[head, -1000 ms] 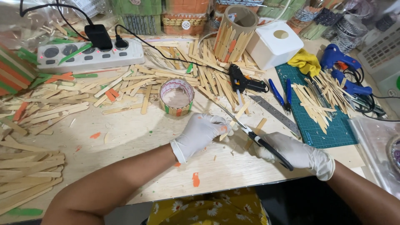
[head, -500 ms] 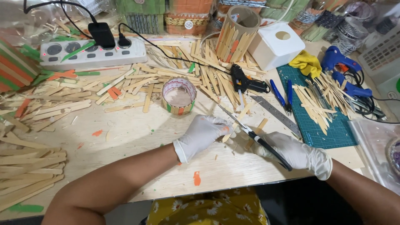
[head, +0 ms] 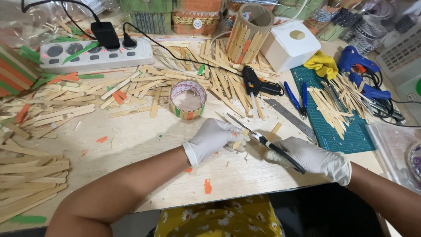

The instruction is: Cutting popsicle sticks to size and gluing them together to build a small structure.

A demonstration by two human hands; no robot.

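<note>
Cluttered wooden worktable (head: 144, 140); gloved left hand (head: 212, 138) pinches a thin wooden stick (head: 240, 139); right hand (head: 313, 158), at 3 o'clock, closed around scissors (head: 263, 140); stick looks light, stiff, splintery, best gripped mid-length.

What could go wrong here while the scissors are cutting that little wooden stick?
The scissors in the right hand cut close to the left hand pinching the short wooden stick, so the blades might nick a gloved fingertip. The cut-off end could also fly into the loose sticks beyond.
</note>
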